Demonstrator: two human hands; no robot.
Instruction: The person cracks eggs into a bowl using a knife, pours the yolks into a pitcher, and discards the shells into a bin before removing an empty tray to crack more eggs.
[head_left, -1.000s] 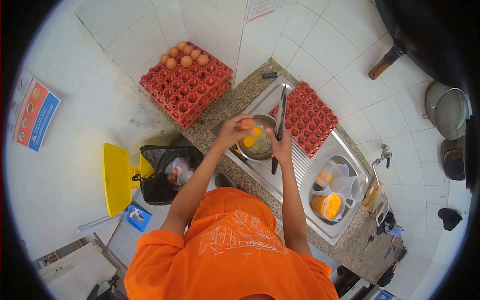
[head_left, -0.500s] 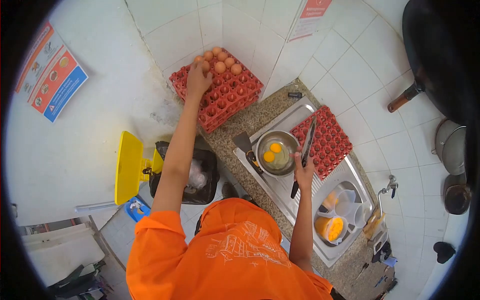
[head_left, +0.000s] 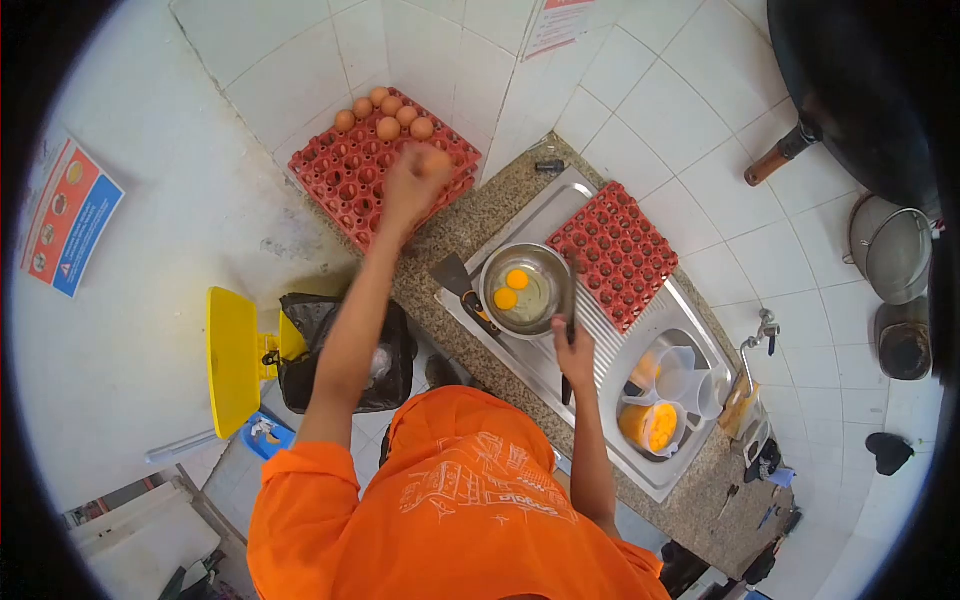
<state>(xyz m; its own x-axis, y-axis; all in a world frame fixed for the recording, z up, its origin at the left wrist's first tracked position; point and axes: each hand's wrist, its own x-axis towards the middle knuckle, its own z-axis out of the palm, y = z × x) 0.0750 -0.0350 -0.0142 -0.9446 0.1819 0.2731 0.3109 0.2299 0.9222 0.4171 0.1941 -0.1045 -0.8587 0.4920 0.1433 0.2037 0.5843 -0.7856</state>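
Observation:
My left hand (head_left: 412, 192) is closed around a brown egg (head_left: 433, 164), slightly blurred, over the front part of a red egg tray stack (head_left: 345, 190). Several brown eggs (head_left: 388, 128) sit in the far rows of that tray. My right hand (head_left: 574, 350) grips a knife (head_left: 567, 388) by its black handle, blade pointing away from me beside the bowl's right rim. The metal bowl (head_left: 541, 322) on the sink's drainboard holds two yolks (head_left: 512, 288) in clear egg white.
Another red egg tray (head_left: 615, 255) lies on the drainboard. A spatula (head_left: 455, 278) rests left of the bowl. Plastic containers (head_left: 655, 428), one with yolks, stand in the sink basin (head_left: 690, 345). A black-lined bin (head_left: 300, 375) with yellow lid (head_left: 232, 350) is below left.
My left hand has lifted an egg from the tray and drawn back toward the bowl. The knife in my right hand has turned more upright beside the bowl. The view has shifted.

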